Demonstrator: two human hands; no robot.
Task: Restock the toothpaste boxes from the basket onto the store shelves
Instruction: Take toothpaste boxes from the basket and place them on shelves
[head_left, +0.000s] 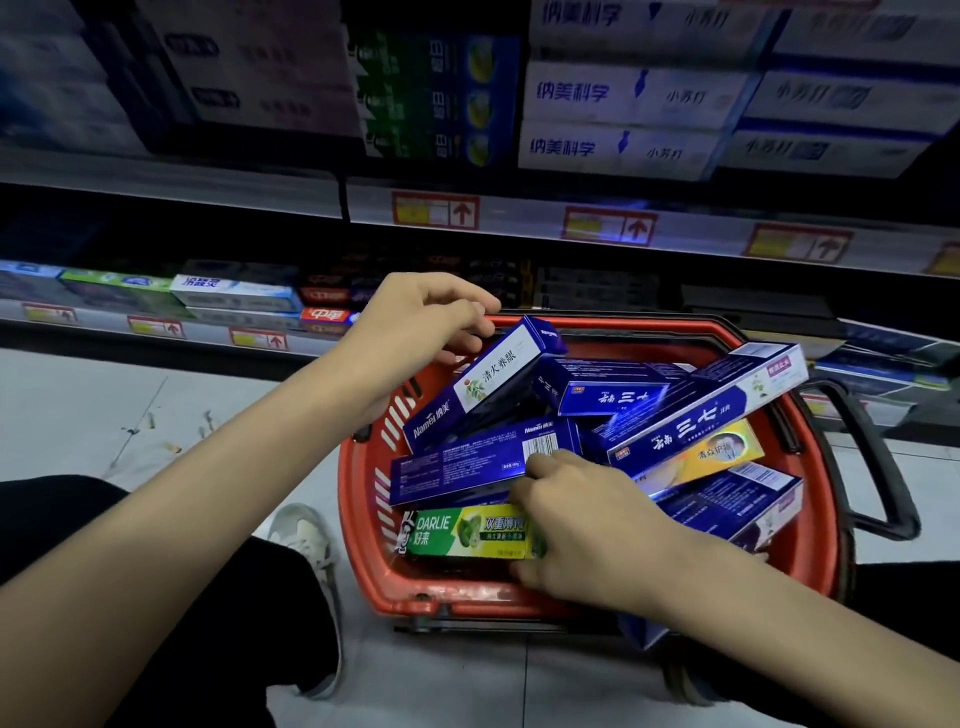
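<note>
A red plastic basket (358, 525) stands on the floor in front of me, filled with several toothpaste boxes. My left hand (415, 317) pinches the far end of a blue and white Namei box (483, 384) that tilts up out of the pile. My right hand (576, 514) reaches into the basket, its fingers curled round the end of a green Darlie box (457, 532) lying at the near side. A dark blue box (467, 467) lies flat just above it. A long blue box (711, 410) leans on the right rim.
Shelves with stacked toothpaste boxes rise behind the basket: an upper shelf (519, 208) with red price tags, a low shelf (156, 322) at the left. A black basket handle (878, 457) sticks out at the right. My knees and a white shoe (306, 540) flank the basket on grey floor tiles.
</note>
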